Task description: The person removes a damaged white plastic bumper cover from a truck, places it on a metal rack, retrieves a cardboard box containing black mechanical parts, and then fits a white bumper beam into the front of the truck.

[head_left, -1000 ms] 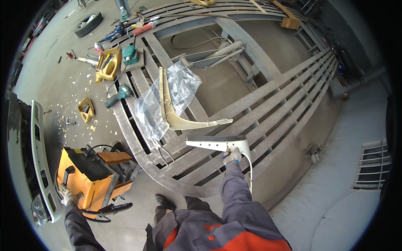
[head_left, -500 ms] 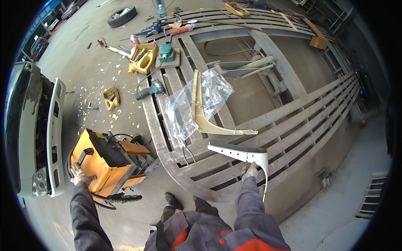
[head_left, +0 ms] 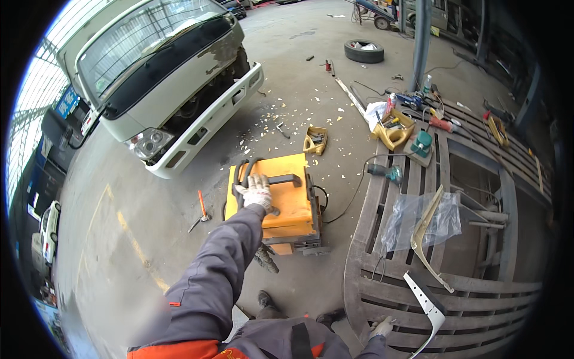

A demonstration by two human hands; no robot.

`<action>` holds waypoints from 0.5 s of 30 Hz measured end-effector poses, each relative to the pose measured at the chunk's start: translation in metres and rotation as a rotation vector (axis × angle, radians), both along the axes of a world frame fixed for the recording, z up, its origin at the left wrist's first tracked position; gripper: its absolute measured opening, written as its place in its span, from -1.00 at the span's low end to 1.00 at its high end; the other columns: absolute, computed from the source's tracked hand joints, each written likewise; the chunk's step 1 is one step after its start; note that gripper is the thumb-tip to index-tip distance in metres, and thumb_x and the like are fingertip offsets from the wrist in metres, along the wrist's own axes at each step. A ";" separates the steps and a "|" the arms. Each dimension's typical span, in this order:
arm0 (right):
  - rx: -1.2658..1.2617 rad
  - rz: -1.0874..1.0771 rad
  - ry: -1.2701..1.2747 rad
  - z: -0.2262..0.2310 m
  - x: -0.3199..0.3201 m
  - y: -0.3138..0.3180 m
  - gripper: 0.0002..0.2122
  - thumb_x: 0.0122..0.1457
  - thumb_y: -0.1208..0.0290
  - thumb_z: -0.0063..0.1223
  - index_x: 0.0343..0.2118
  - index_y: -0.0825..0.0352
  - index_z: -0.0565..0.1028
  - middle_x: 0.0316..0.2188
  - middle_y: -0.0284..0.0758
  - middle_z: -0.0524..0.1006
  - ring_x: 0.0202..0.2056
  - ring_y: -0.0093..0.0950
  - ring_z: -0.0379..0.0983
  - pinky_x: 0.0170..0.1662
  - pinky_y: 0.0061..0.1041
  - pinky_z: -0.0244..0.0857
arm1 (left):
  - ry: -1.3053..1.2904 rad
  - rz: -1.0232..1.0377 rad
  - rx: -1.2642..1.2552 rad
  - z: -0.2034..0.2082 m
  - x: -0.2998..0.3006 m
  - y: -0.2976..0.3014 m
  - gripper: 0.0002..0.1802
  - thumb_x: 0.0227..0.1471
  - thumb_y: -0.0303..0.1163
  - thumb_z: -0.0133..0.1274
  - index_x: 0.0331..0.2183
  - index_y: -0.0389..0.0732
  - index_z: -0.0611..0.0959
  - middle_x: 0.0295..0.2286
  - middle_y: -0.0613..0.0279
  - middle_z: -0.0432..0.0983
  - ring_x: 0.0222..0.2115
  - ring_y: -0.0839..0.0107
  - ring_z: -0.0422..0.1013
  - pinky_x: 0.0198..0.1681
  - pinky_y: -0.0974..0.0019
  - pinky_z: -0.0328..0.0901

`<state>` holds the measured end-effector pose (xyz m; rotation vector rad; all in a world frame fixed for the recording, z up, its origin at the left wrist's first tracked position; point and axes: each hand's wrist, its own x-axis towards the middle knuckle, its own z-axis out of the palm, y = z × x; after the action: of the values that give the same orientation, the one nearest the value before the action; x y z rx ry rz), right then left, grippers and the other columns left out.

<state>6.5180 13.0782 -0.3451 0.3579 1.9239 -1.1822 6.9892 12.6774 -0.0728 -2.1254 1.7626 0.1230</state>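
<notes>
My left hand (head_left: 256, 192), in a whitish work glove, lies with its fingers spread on top of a yellow machine cabinet (head_left: 290, 206). Its fingertips are beside looped black cables (head_left: 244, 173) and the black handle (head_left: 286, 179). At the near edge of the slatted metal bench (head_left: 359, 272), my gloved right hand (head_left: 381, 326) has its fingers stretched out and appears to hold nothing. A white curved trim piece (head_left: 426, 304) with a dark edge rests on the slats just right of that hand. Beyond it, a beige curved trim piece (head_left: 423, 233) lies on clear plastic film (head_left: 394, 230).
A green cordless drill (head_left: 385, 173), a green power sander (head_left: 422, 142) and a yellow tool holder (head_left: 394, 134) stand on the bench. A hammer (head_left: 203, 206) is on the floor left of the cabinet. A white truck (head_left: 179, 78) and a tyre (head_left: 363, 52) are farther off.
The view has swung left, bringing the truck and cabinet toward the middle. My right hand has come away from the white trim piece. My left hand has stayed on the cabinet, now on its top.
</notes>
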 end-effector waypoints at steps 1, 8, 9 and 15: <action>-0.020 0.080 0.004 0.003 0.018 -0.007 -0.64 0.33 0.02 -0.24 -0.27 0.24 0.43 -0.56 -0.34 0.45 -0.74 -0.53 0.24 -0.75 -0.52 0.09 | 0.003 -0.029 0.008 0.002 -0.002 -0.001 0.57 -0.36 0.41 0.34 0.39 -0.28 -0.11 0.41 -0.07 -0.24 0.42 -0.02 -0.30 0.22 -0.69 -0.28; -0.239 0.381 0.097 0.097 0.183 -0.102 -0.58 0.32 0.02 -0.20 -0.22 0.35 0.49 -0.51 -0.27 0.53 -0.72 -0.53 0.29 -0.75 -0.54 0.14 | 0.256 -0.456 -0.265 -0.006 0.050 0.045 0.21 -0.11 0.19 0.26 0.35 -0.27 0.12 0.35 -0.09 0.00 0.39 -0.02 -0.09 0.25 -0.58 -0.18; -0.252 0.402 0.120 0.110 0.207 -0.110 -0.58 0.32 0.02 -0.19 -0.22 0.35 0.49 -0.52 -0.27 0.53 -0.72 -0.53 0.28 -0.75 -0.54 0.14 | 0.348 -0.608 -0.334 -0.005 0.068 0.069 0.10 -0.05 0.11 0.25 0.33 -0.28 0.17 0.33 -0.10 0.07 0.37 -0.01 -0.04 0.28 -0.50 -0.13; -0.557 0.631 0.210 0.187 0.373 -0.182 -0.59 0.42 0.06 -0.25 -0.24 0.33 0.52 -0.54 -0.33 0.54 -0.77 -0.65 0.20 -0.76 -0.64 0.08 | 0.569 -0.370 -0.198 -0.064 0.280 0.258 -0.12 0.02 -0.02 0.20 0.25 -0.26 0.31 0.25 -0.11 0.21 0.30 -0.01 0.14 0.32 -0.11 0.06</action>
<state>6.8908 12.8960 -0.1580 -0.6459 1.5940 -1.2713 7.2694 12.9350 -0.1371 -1.9689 2.5583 0.5133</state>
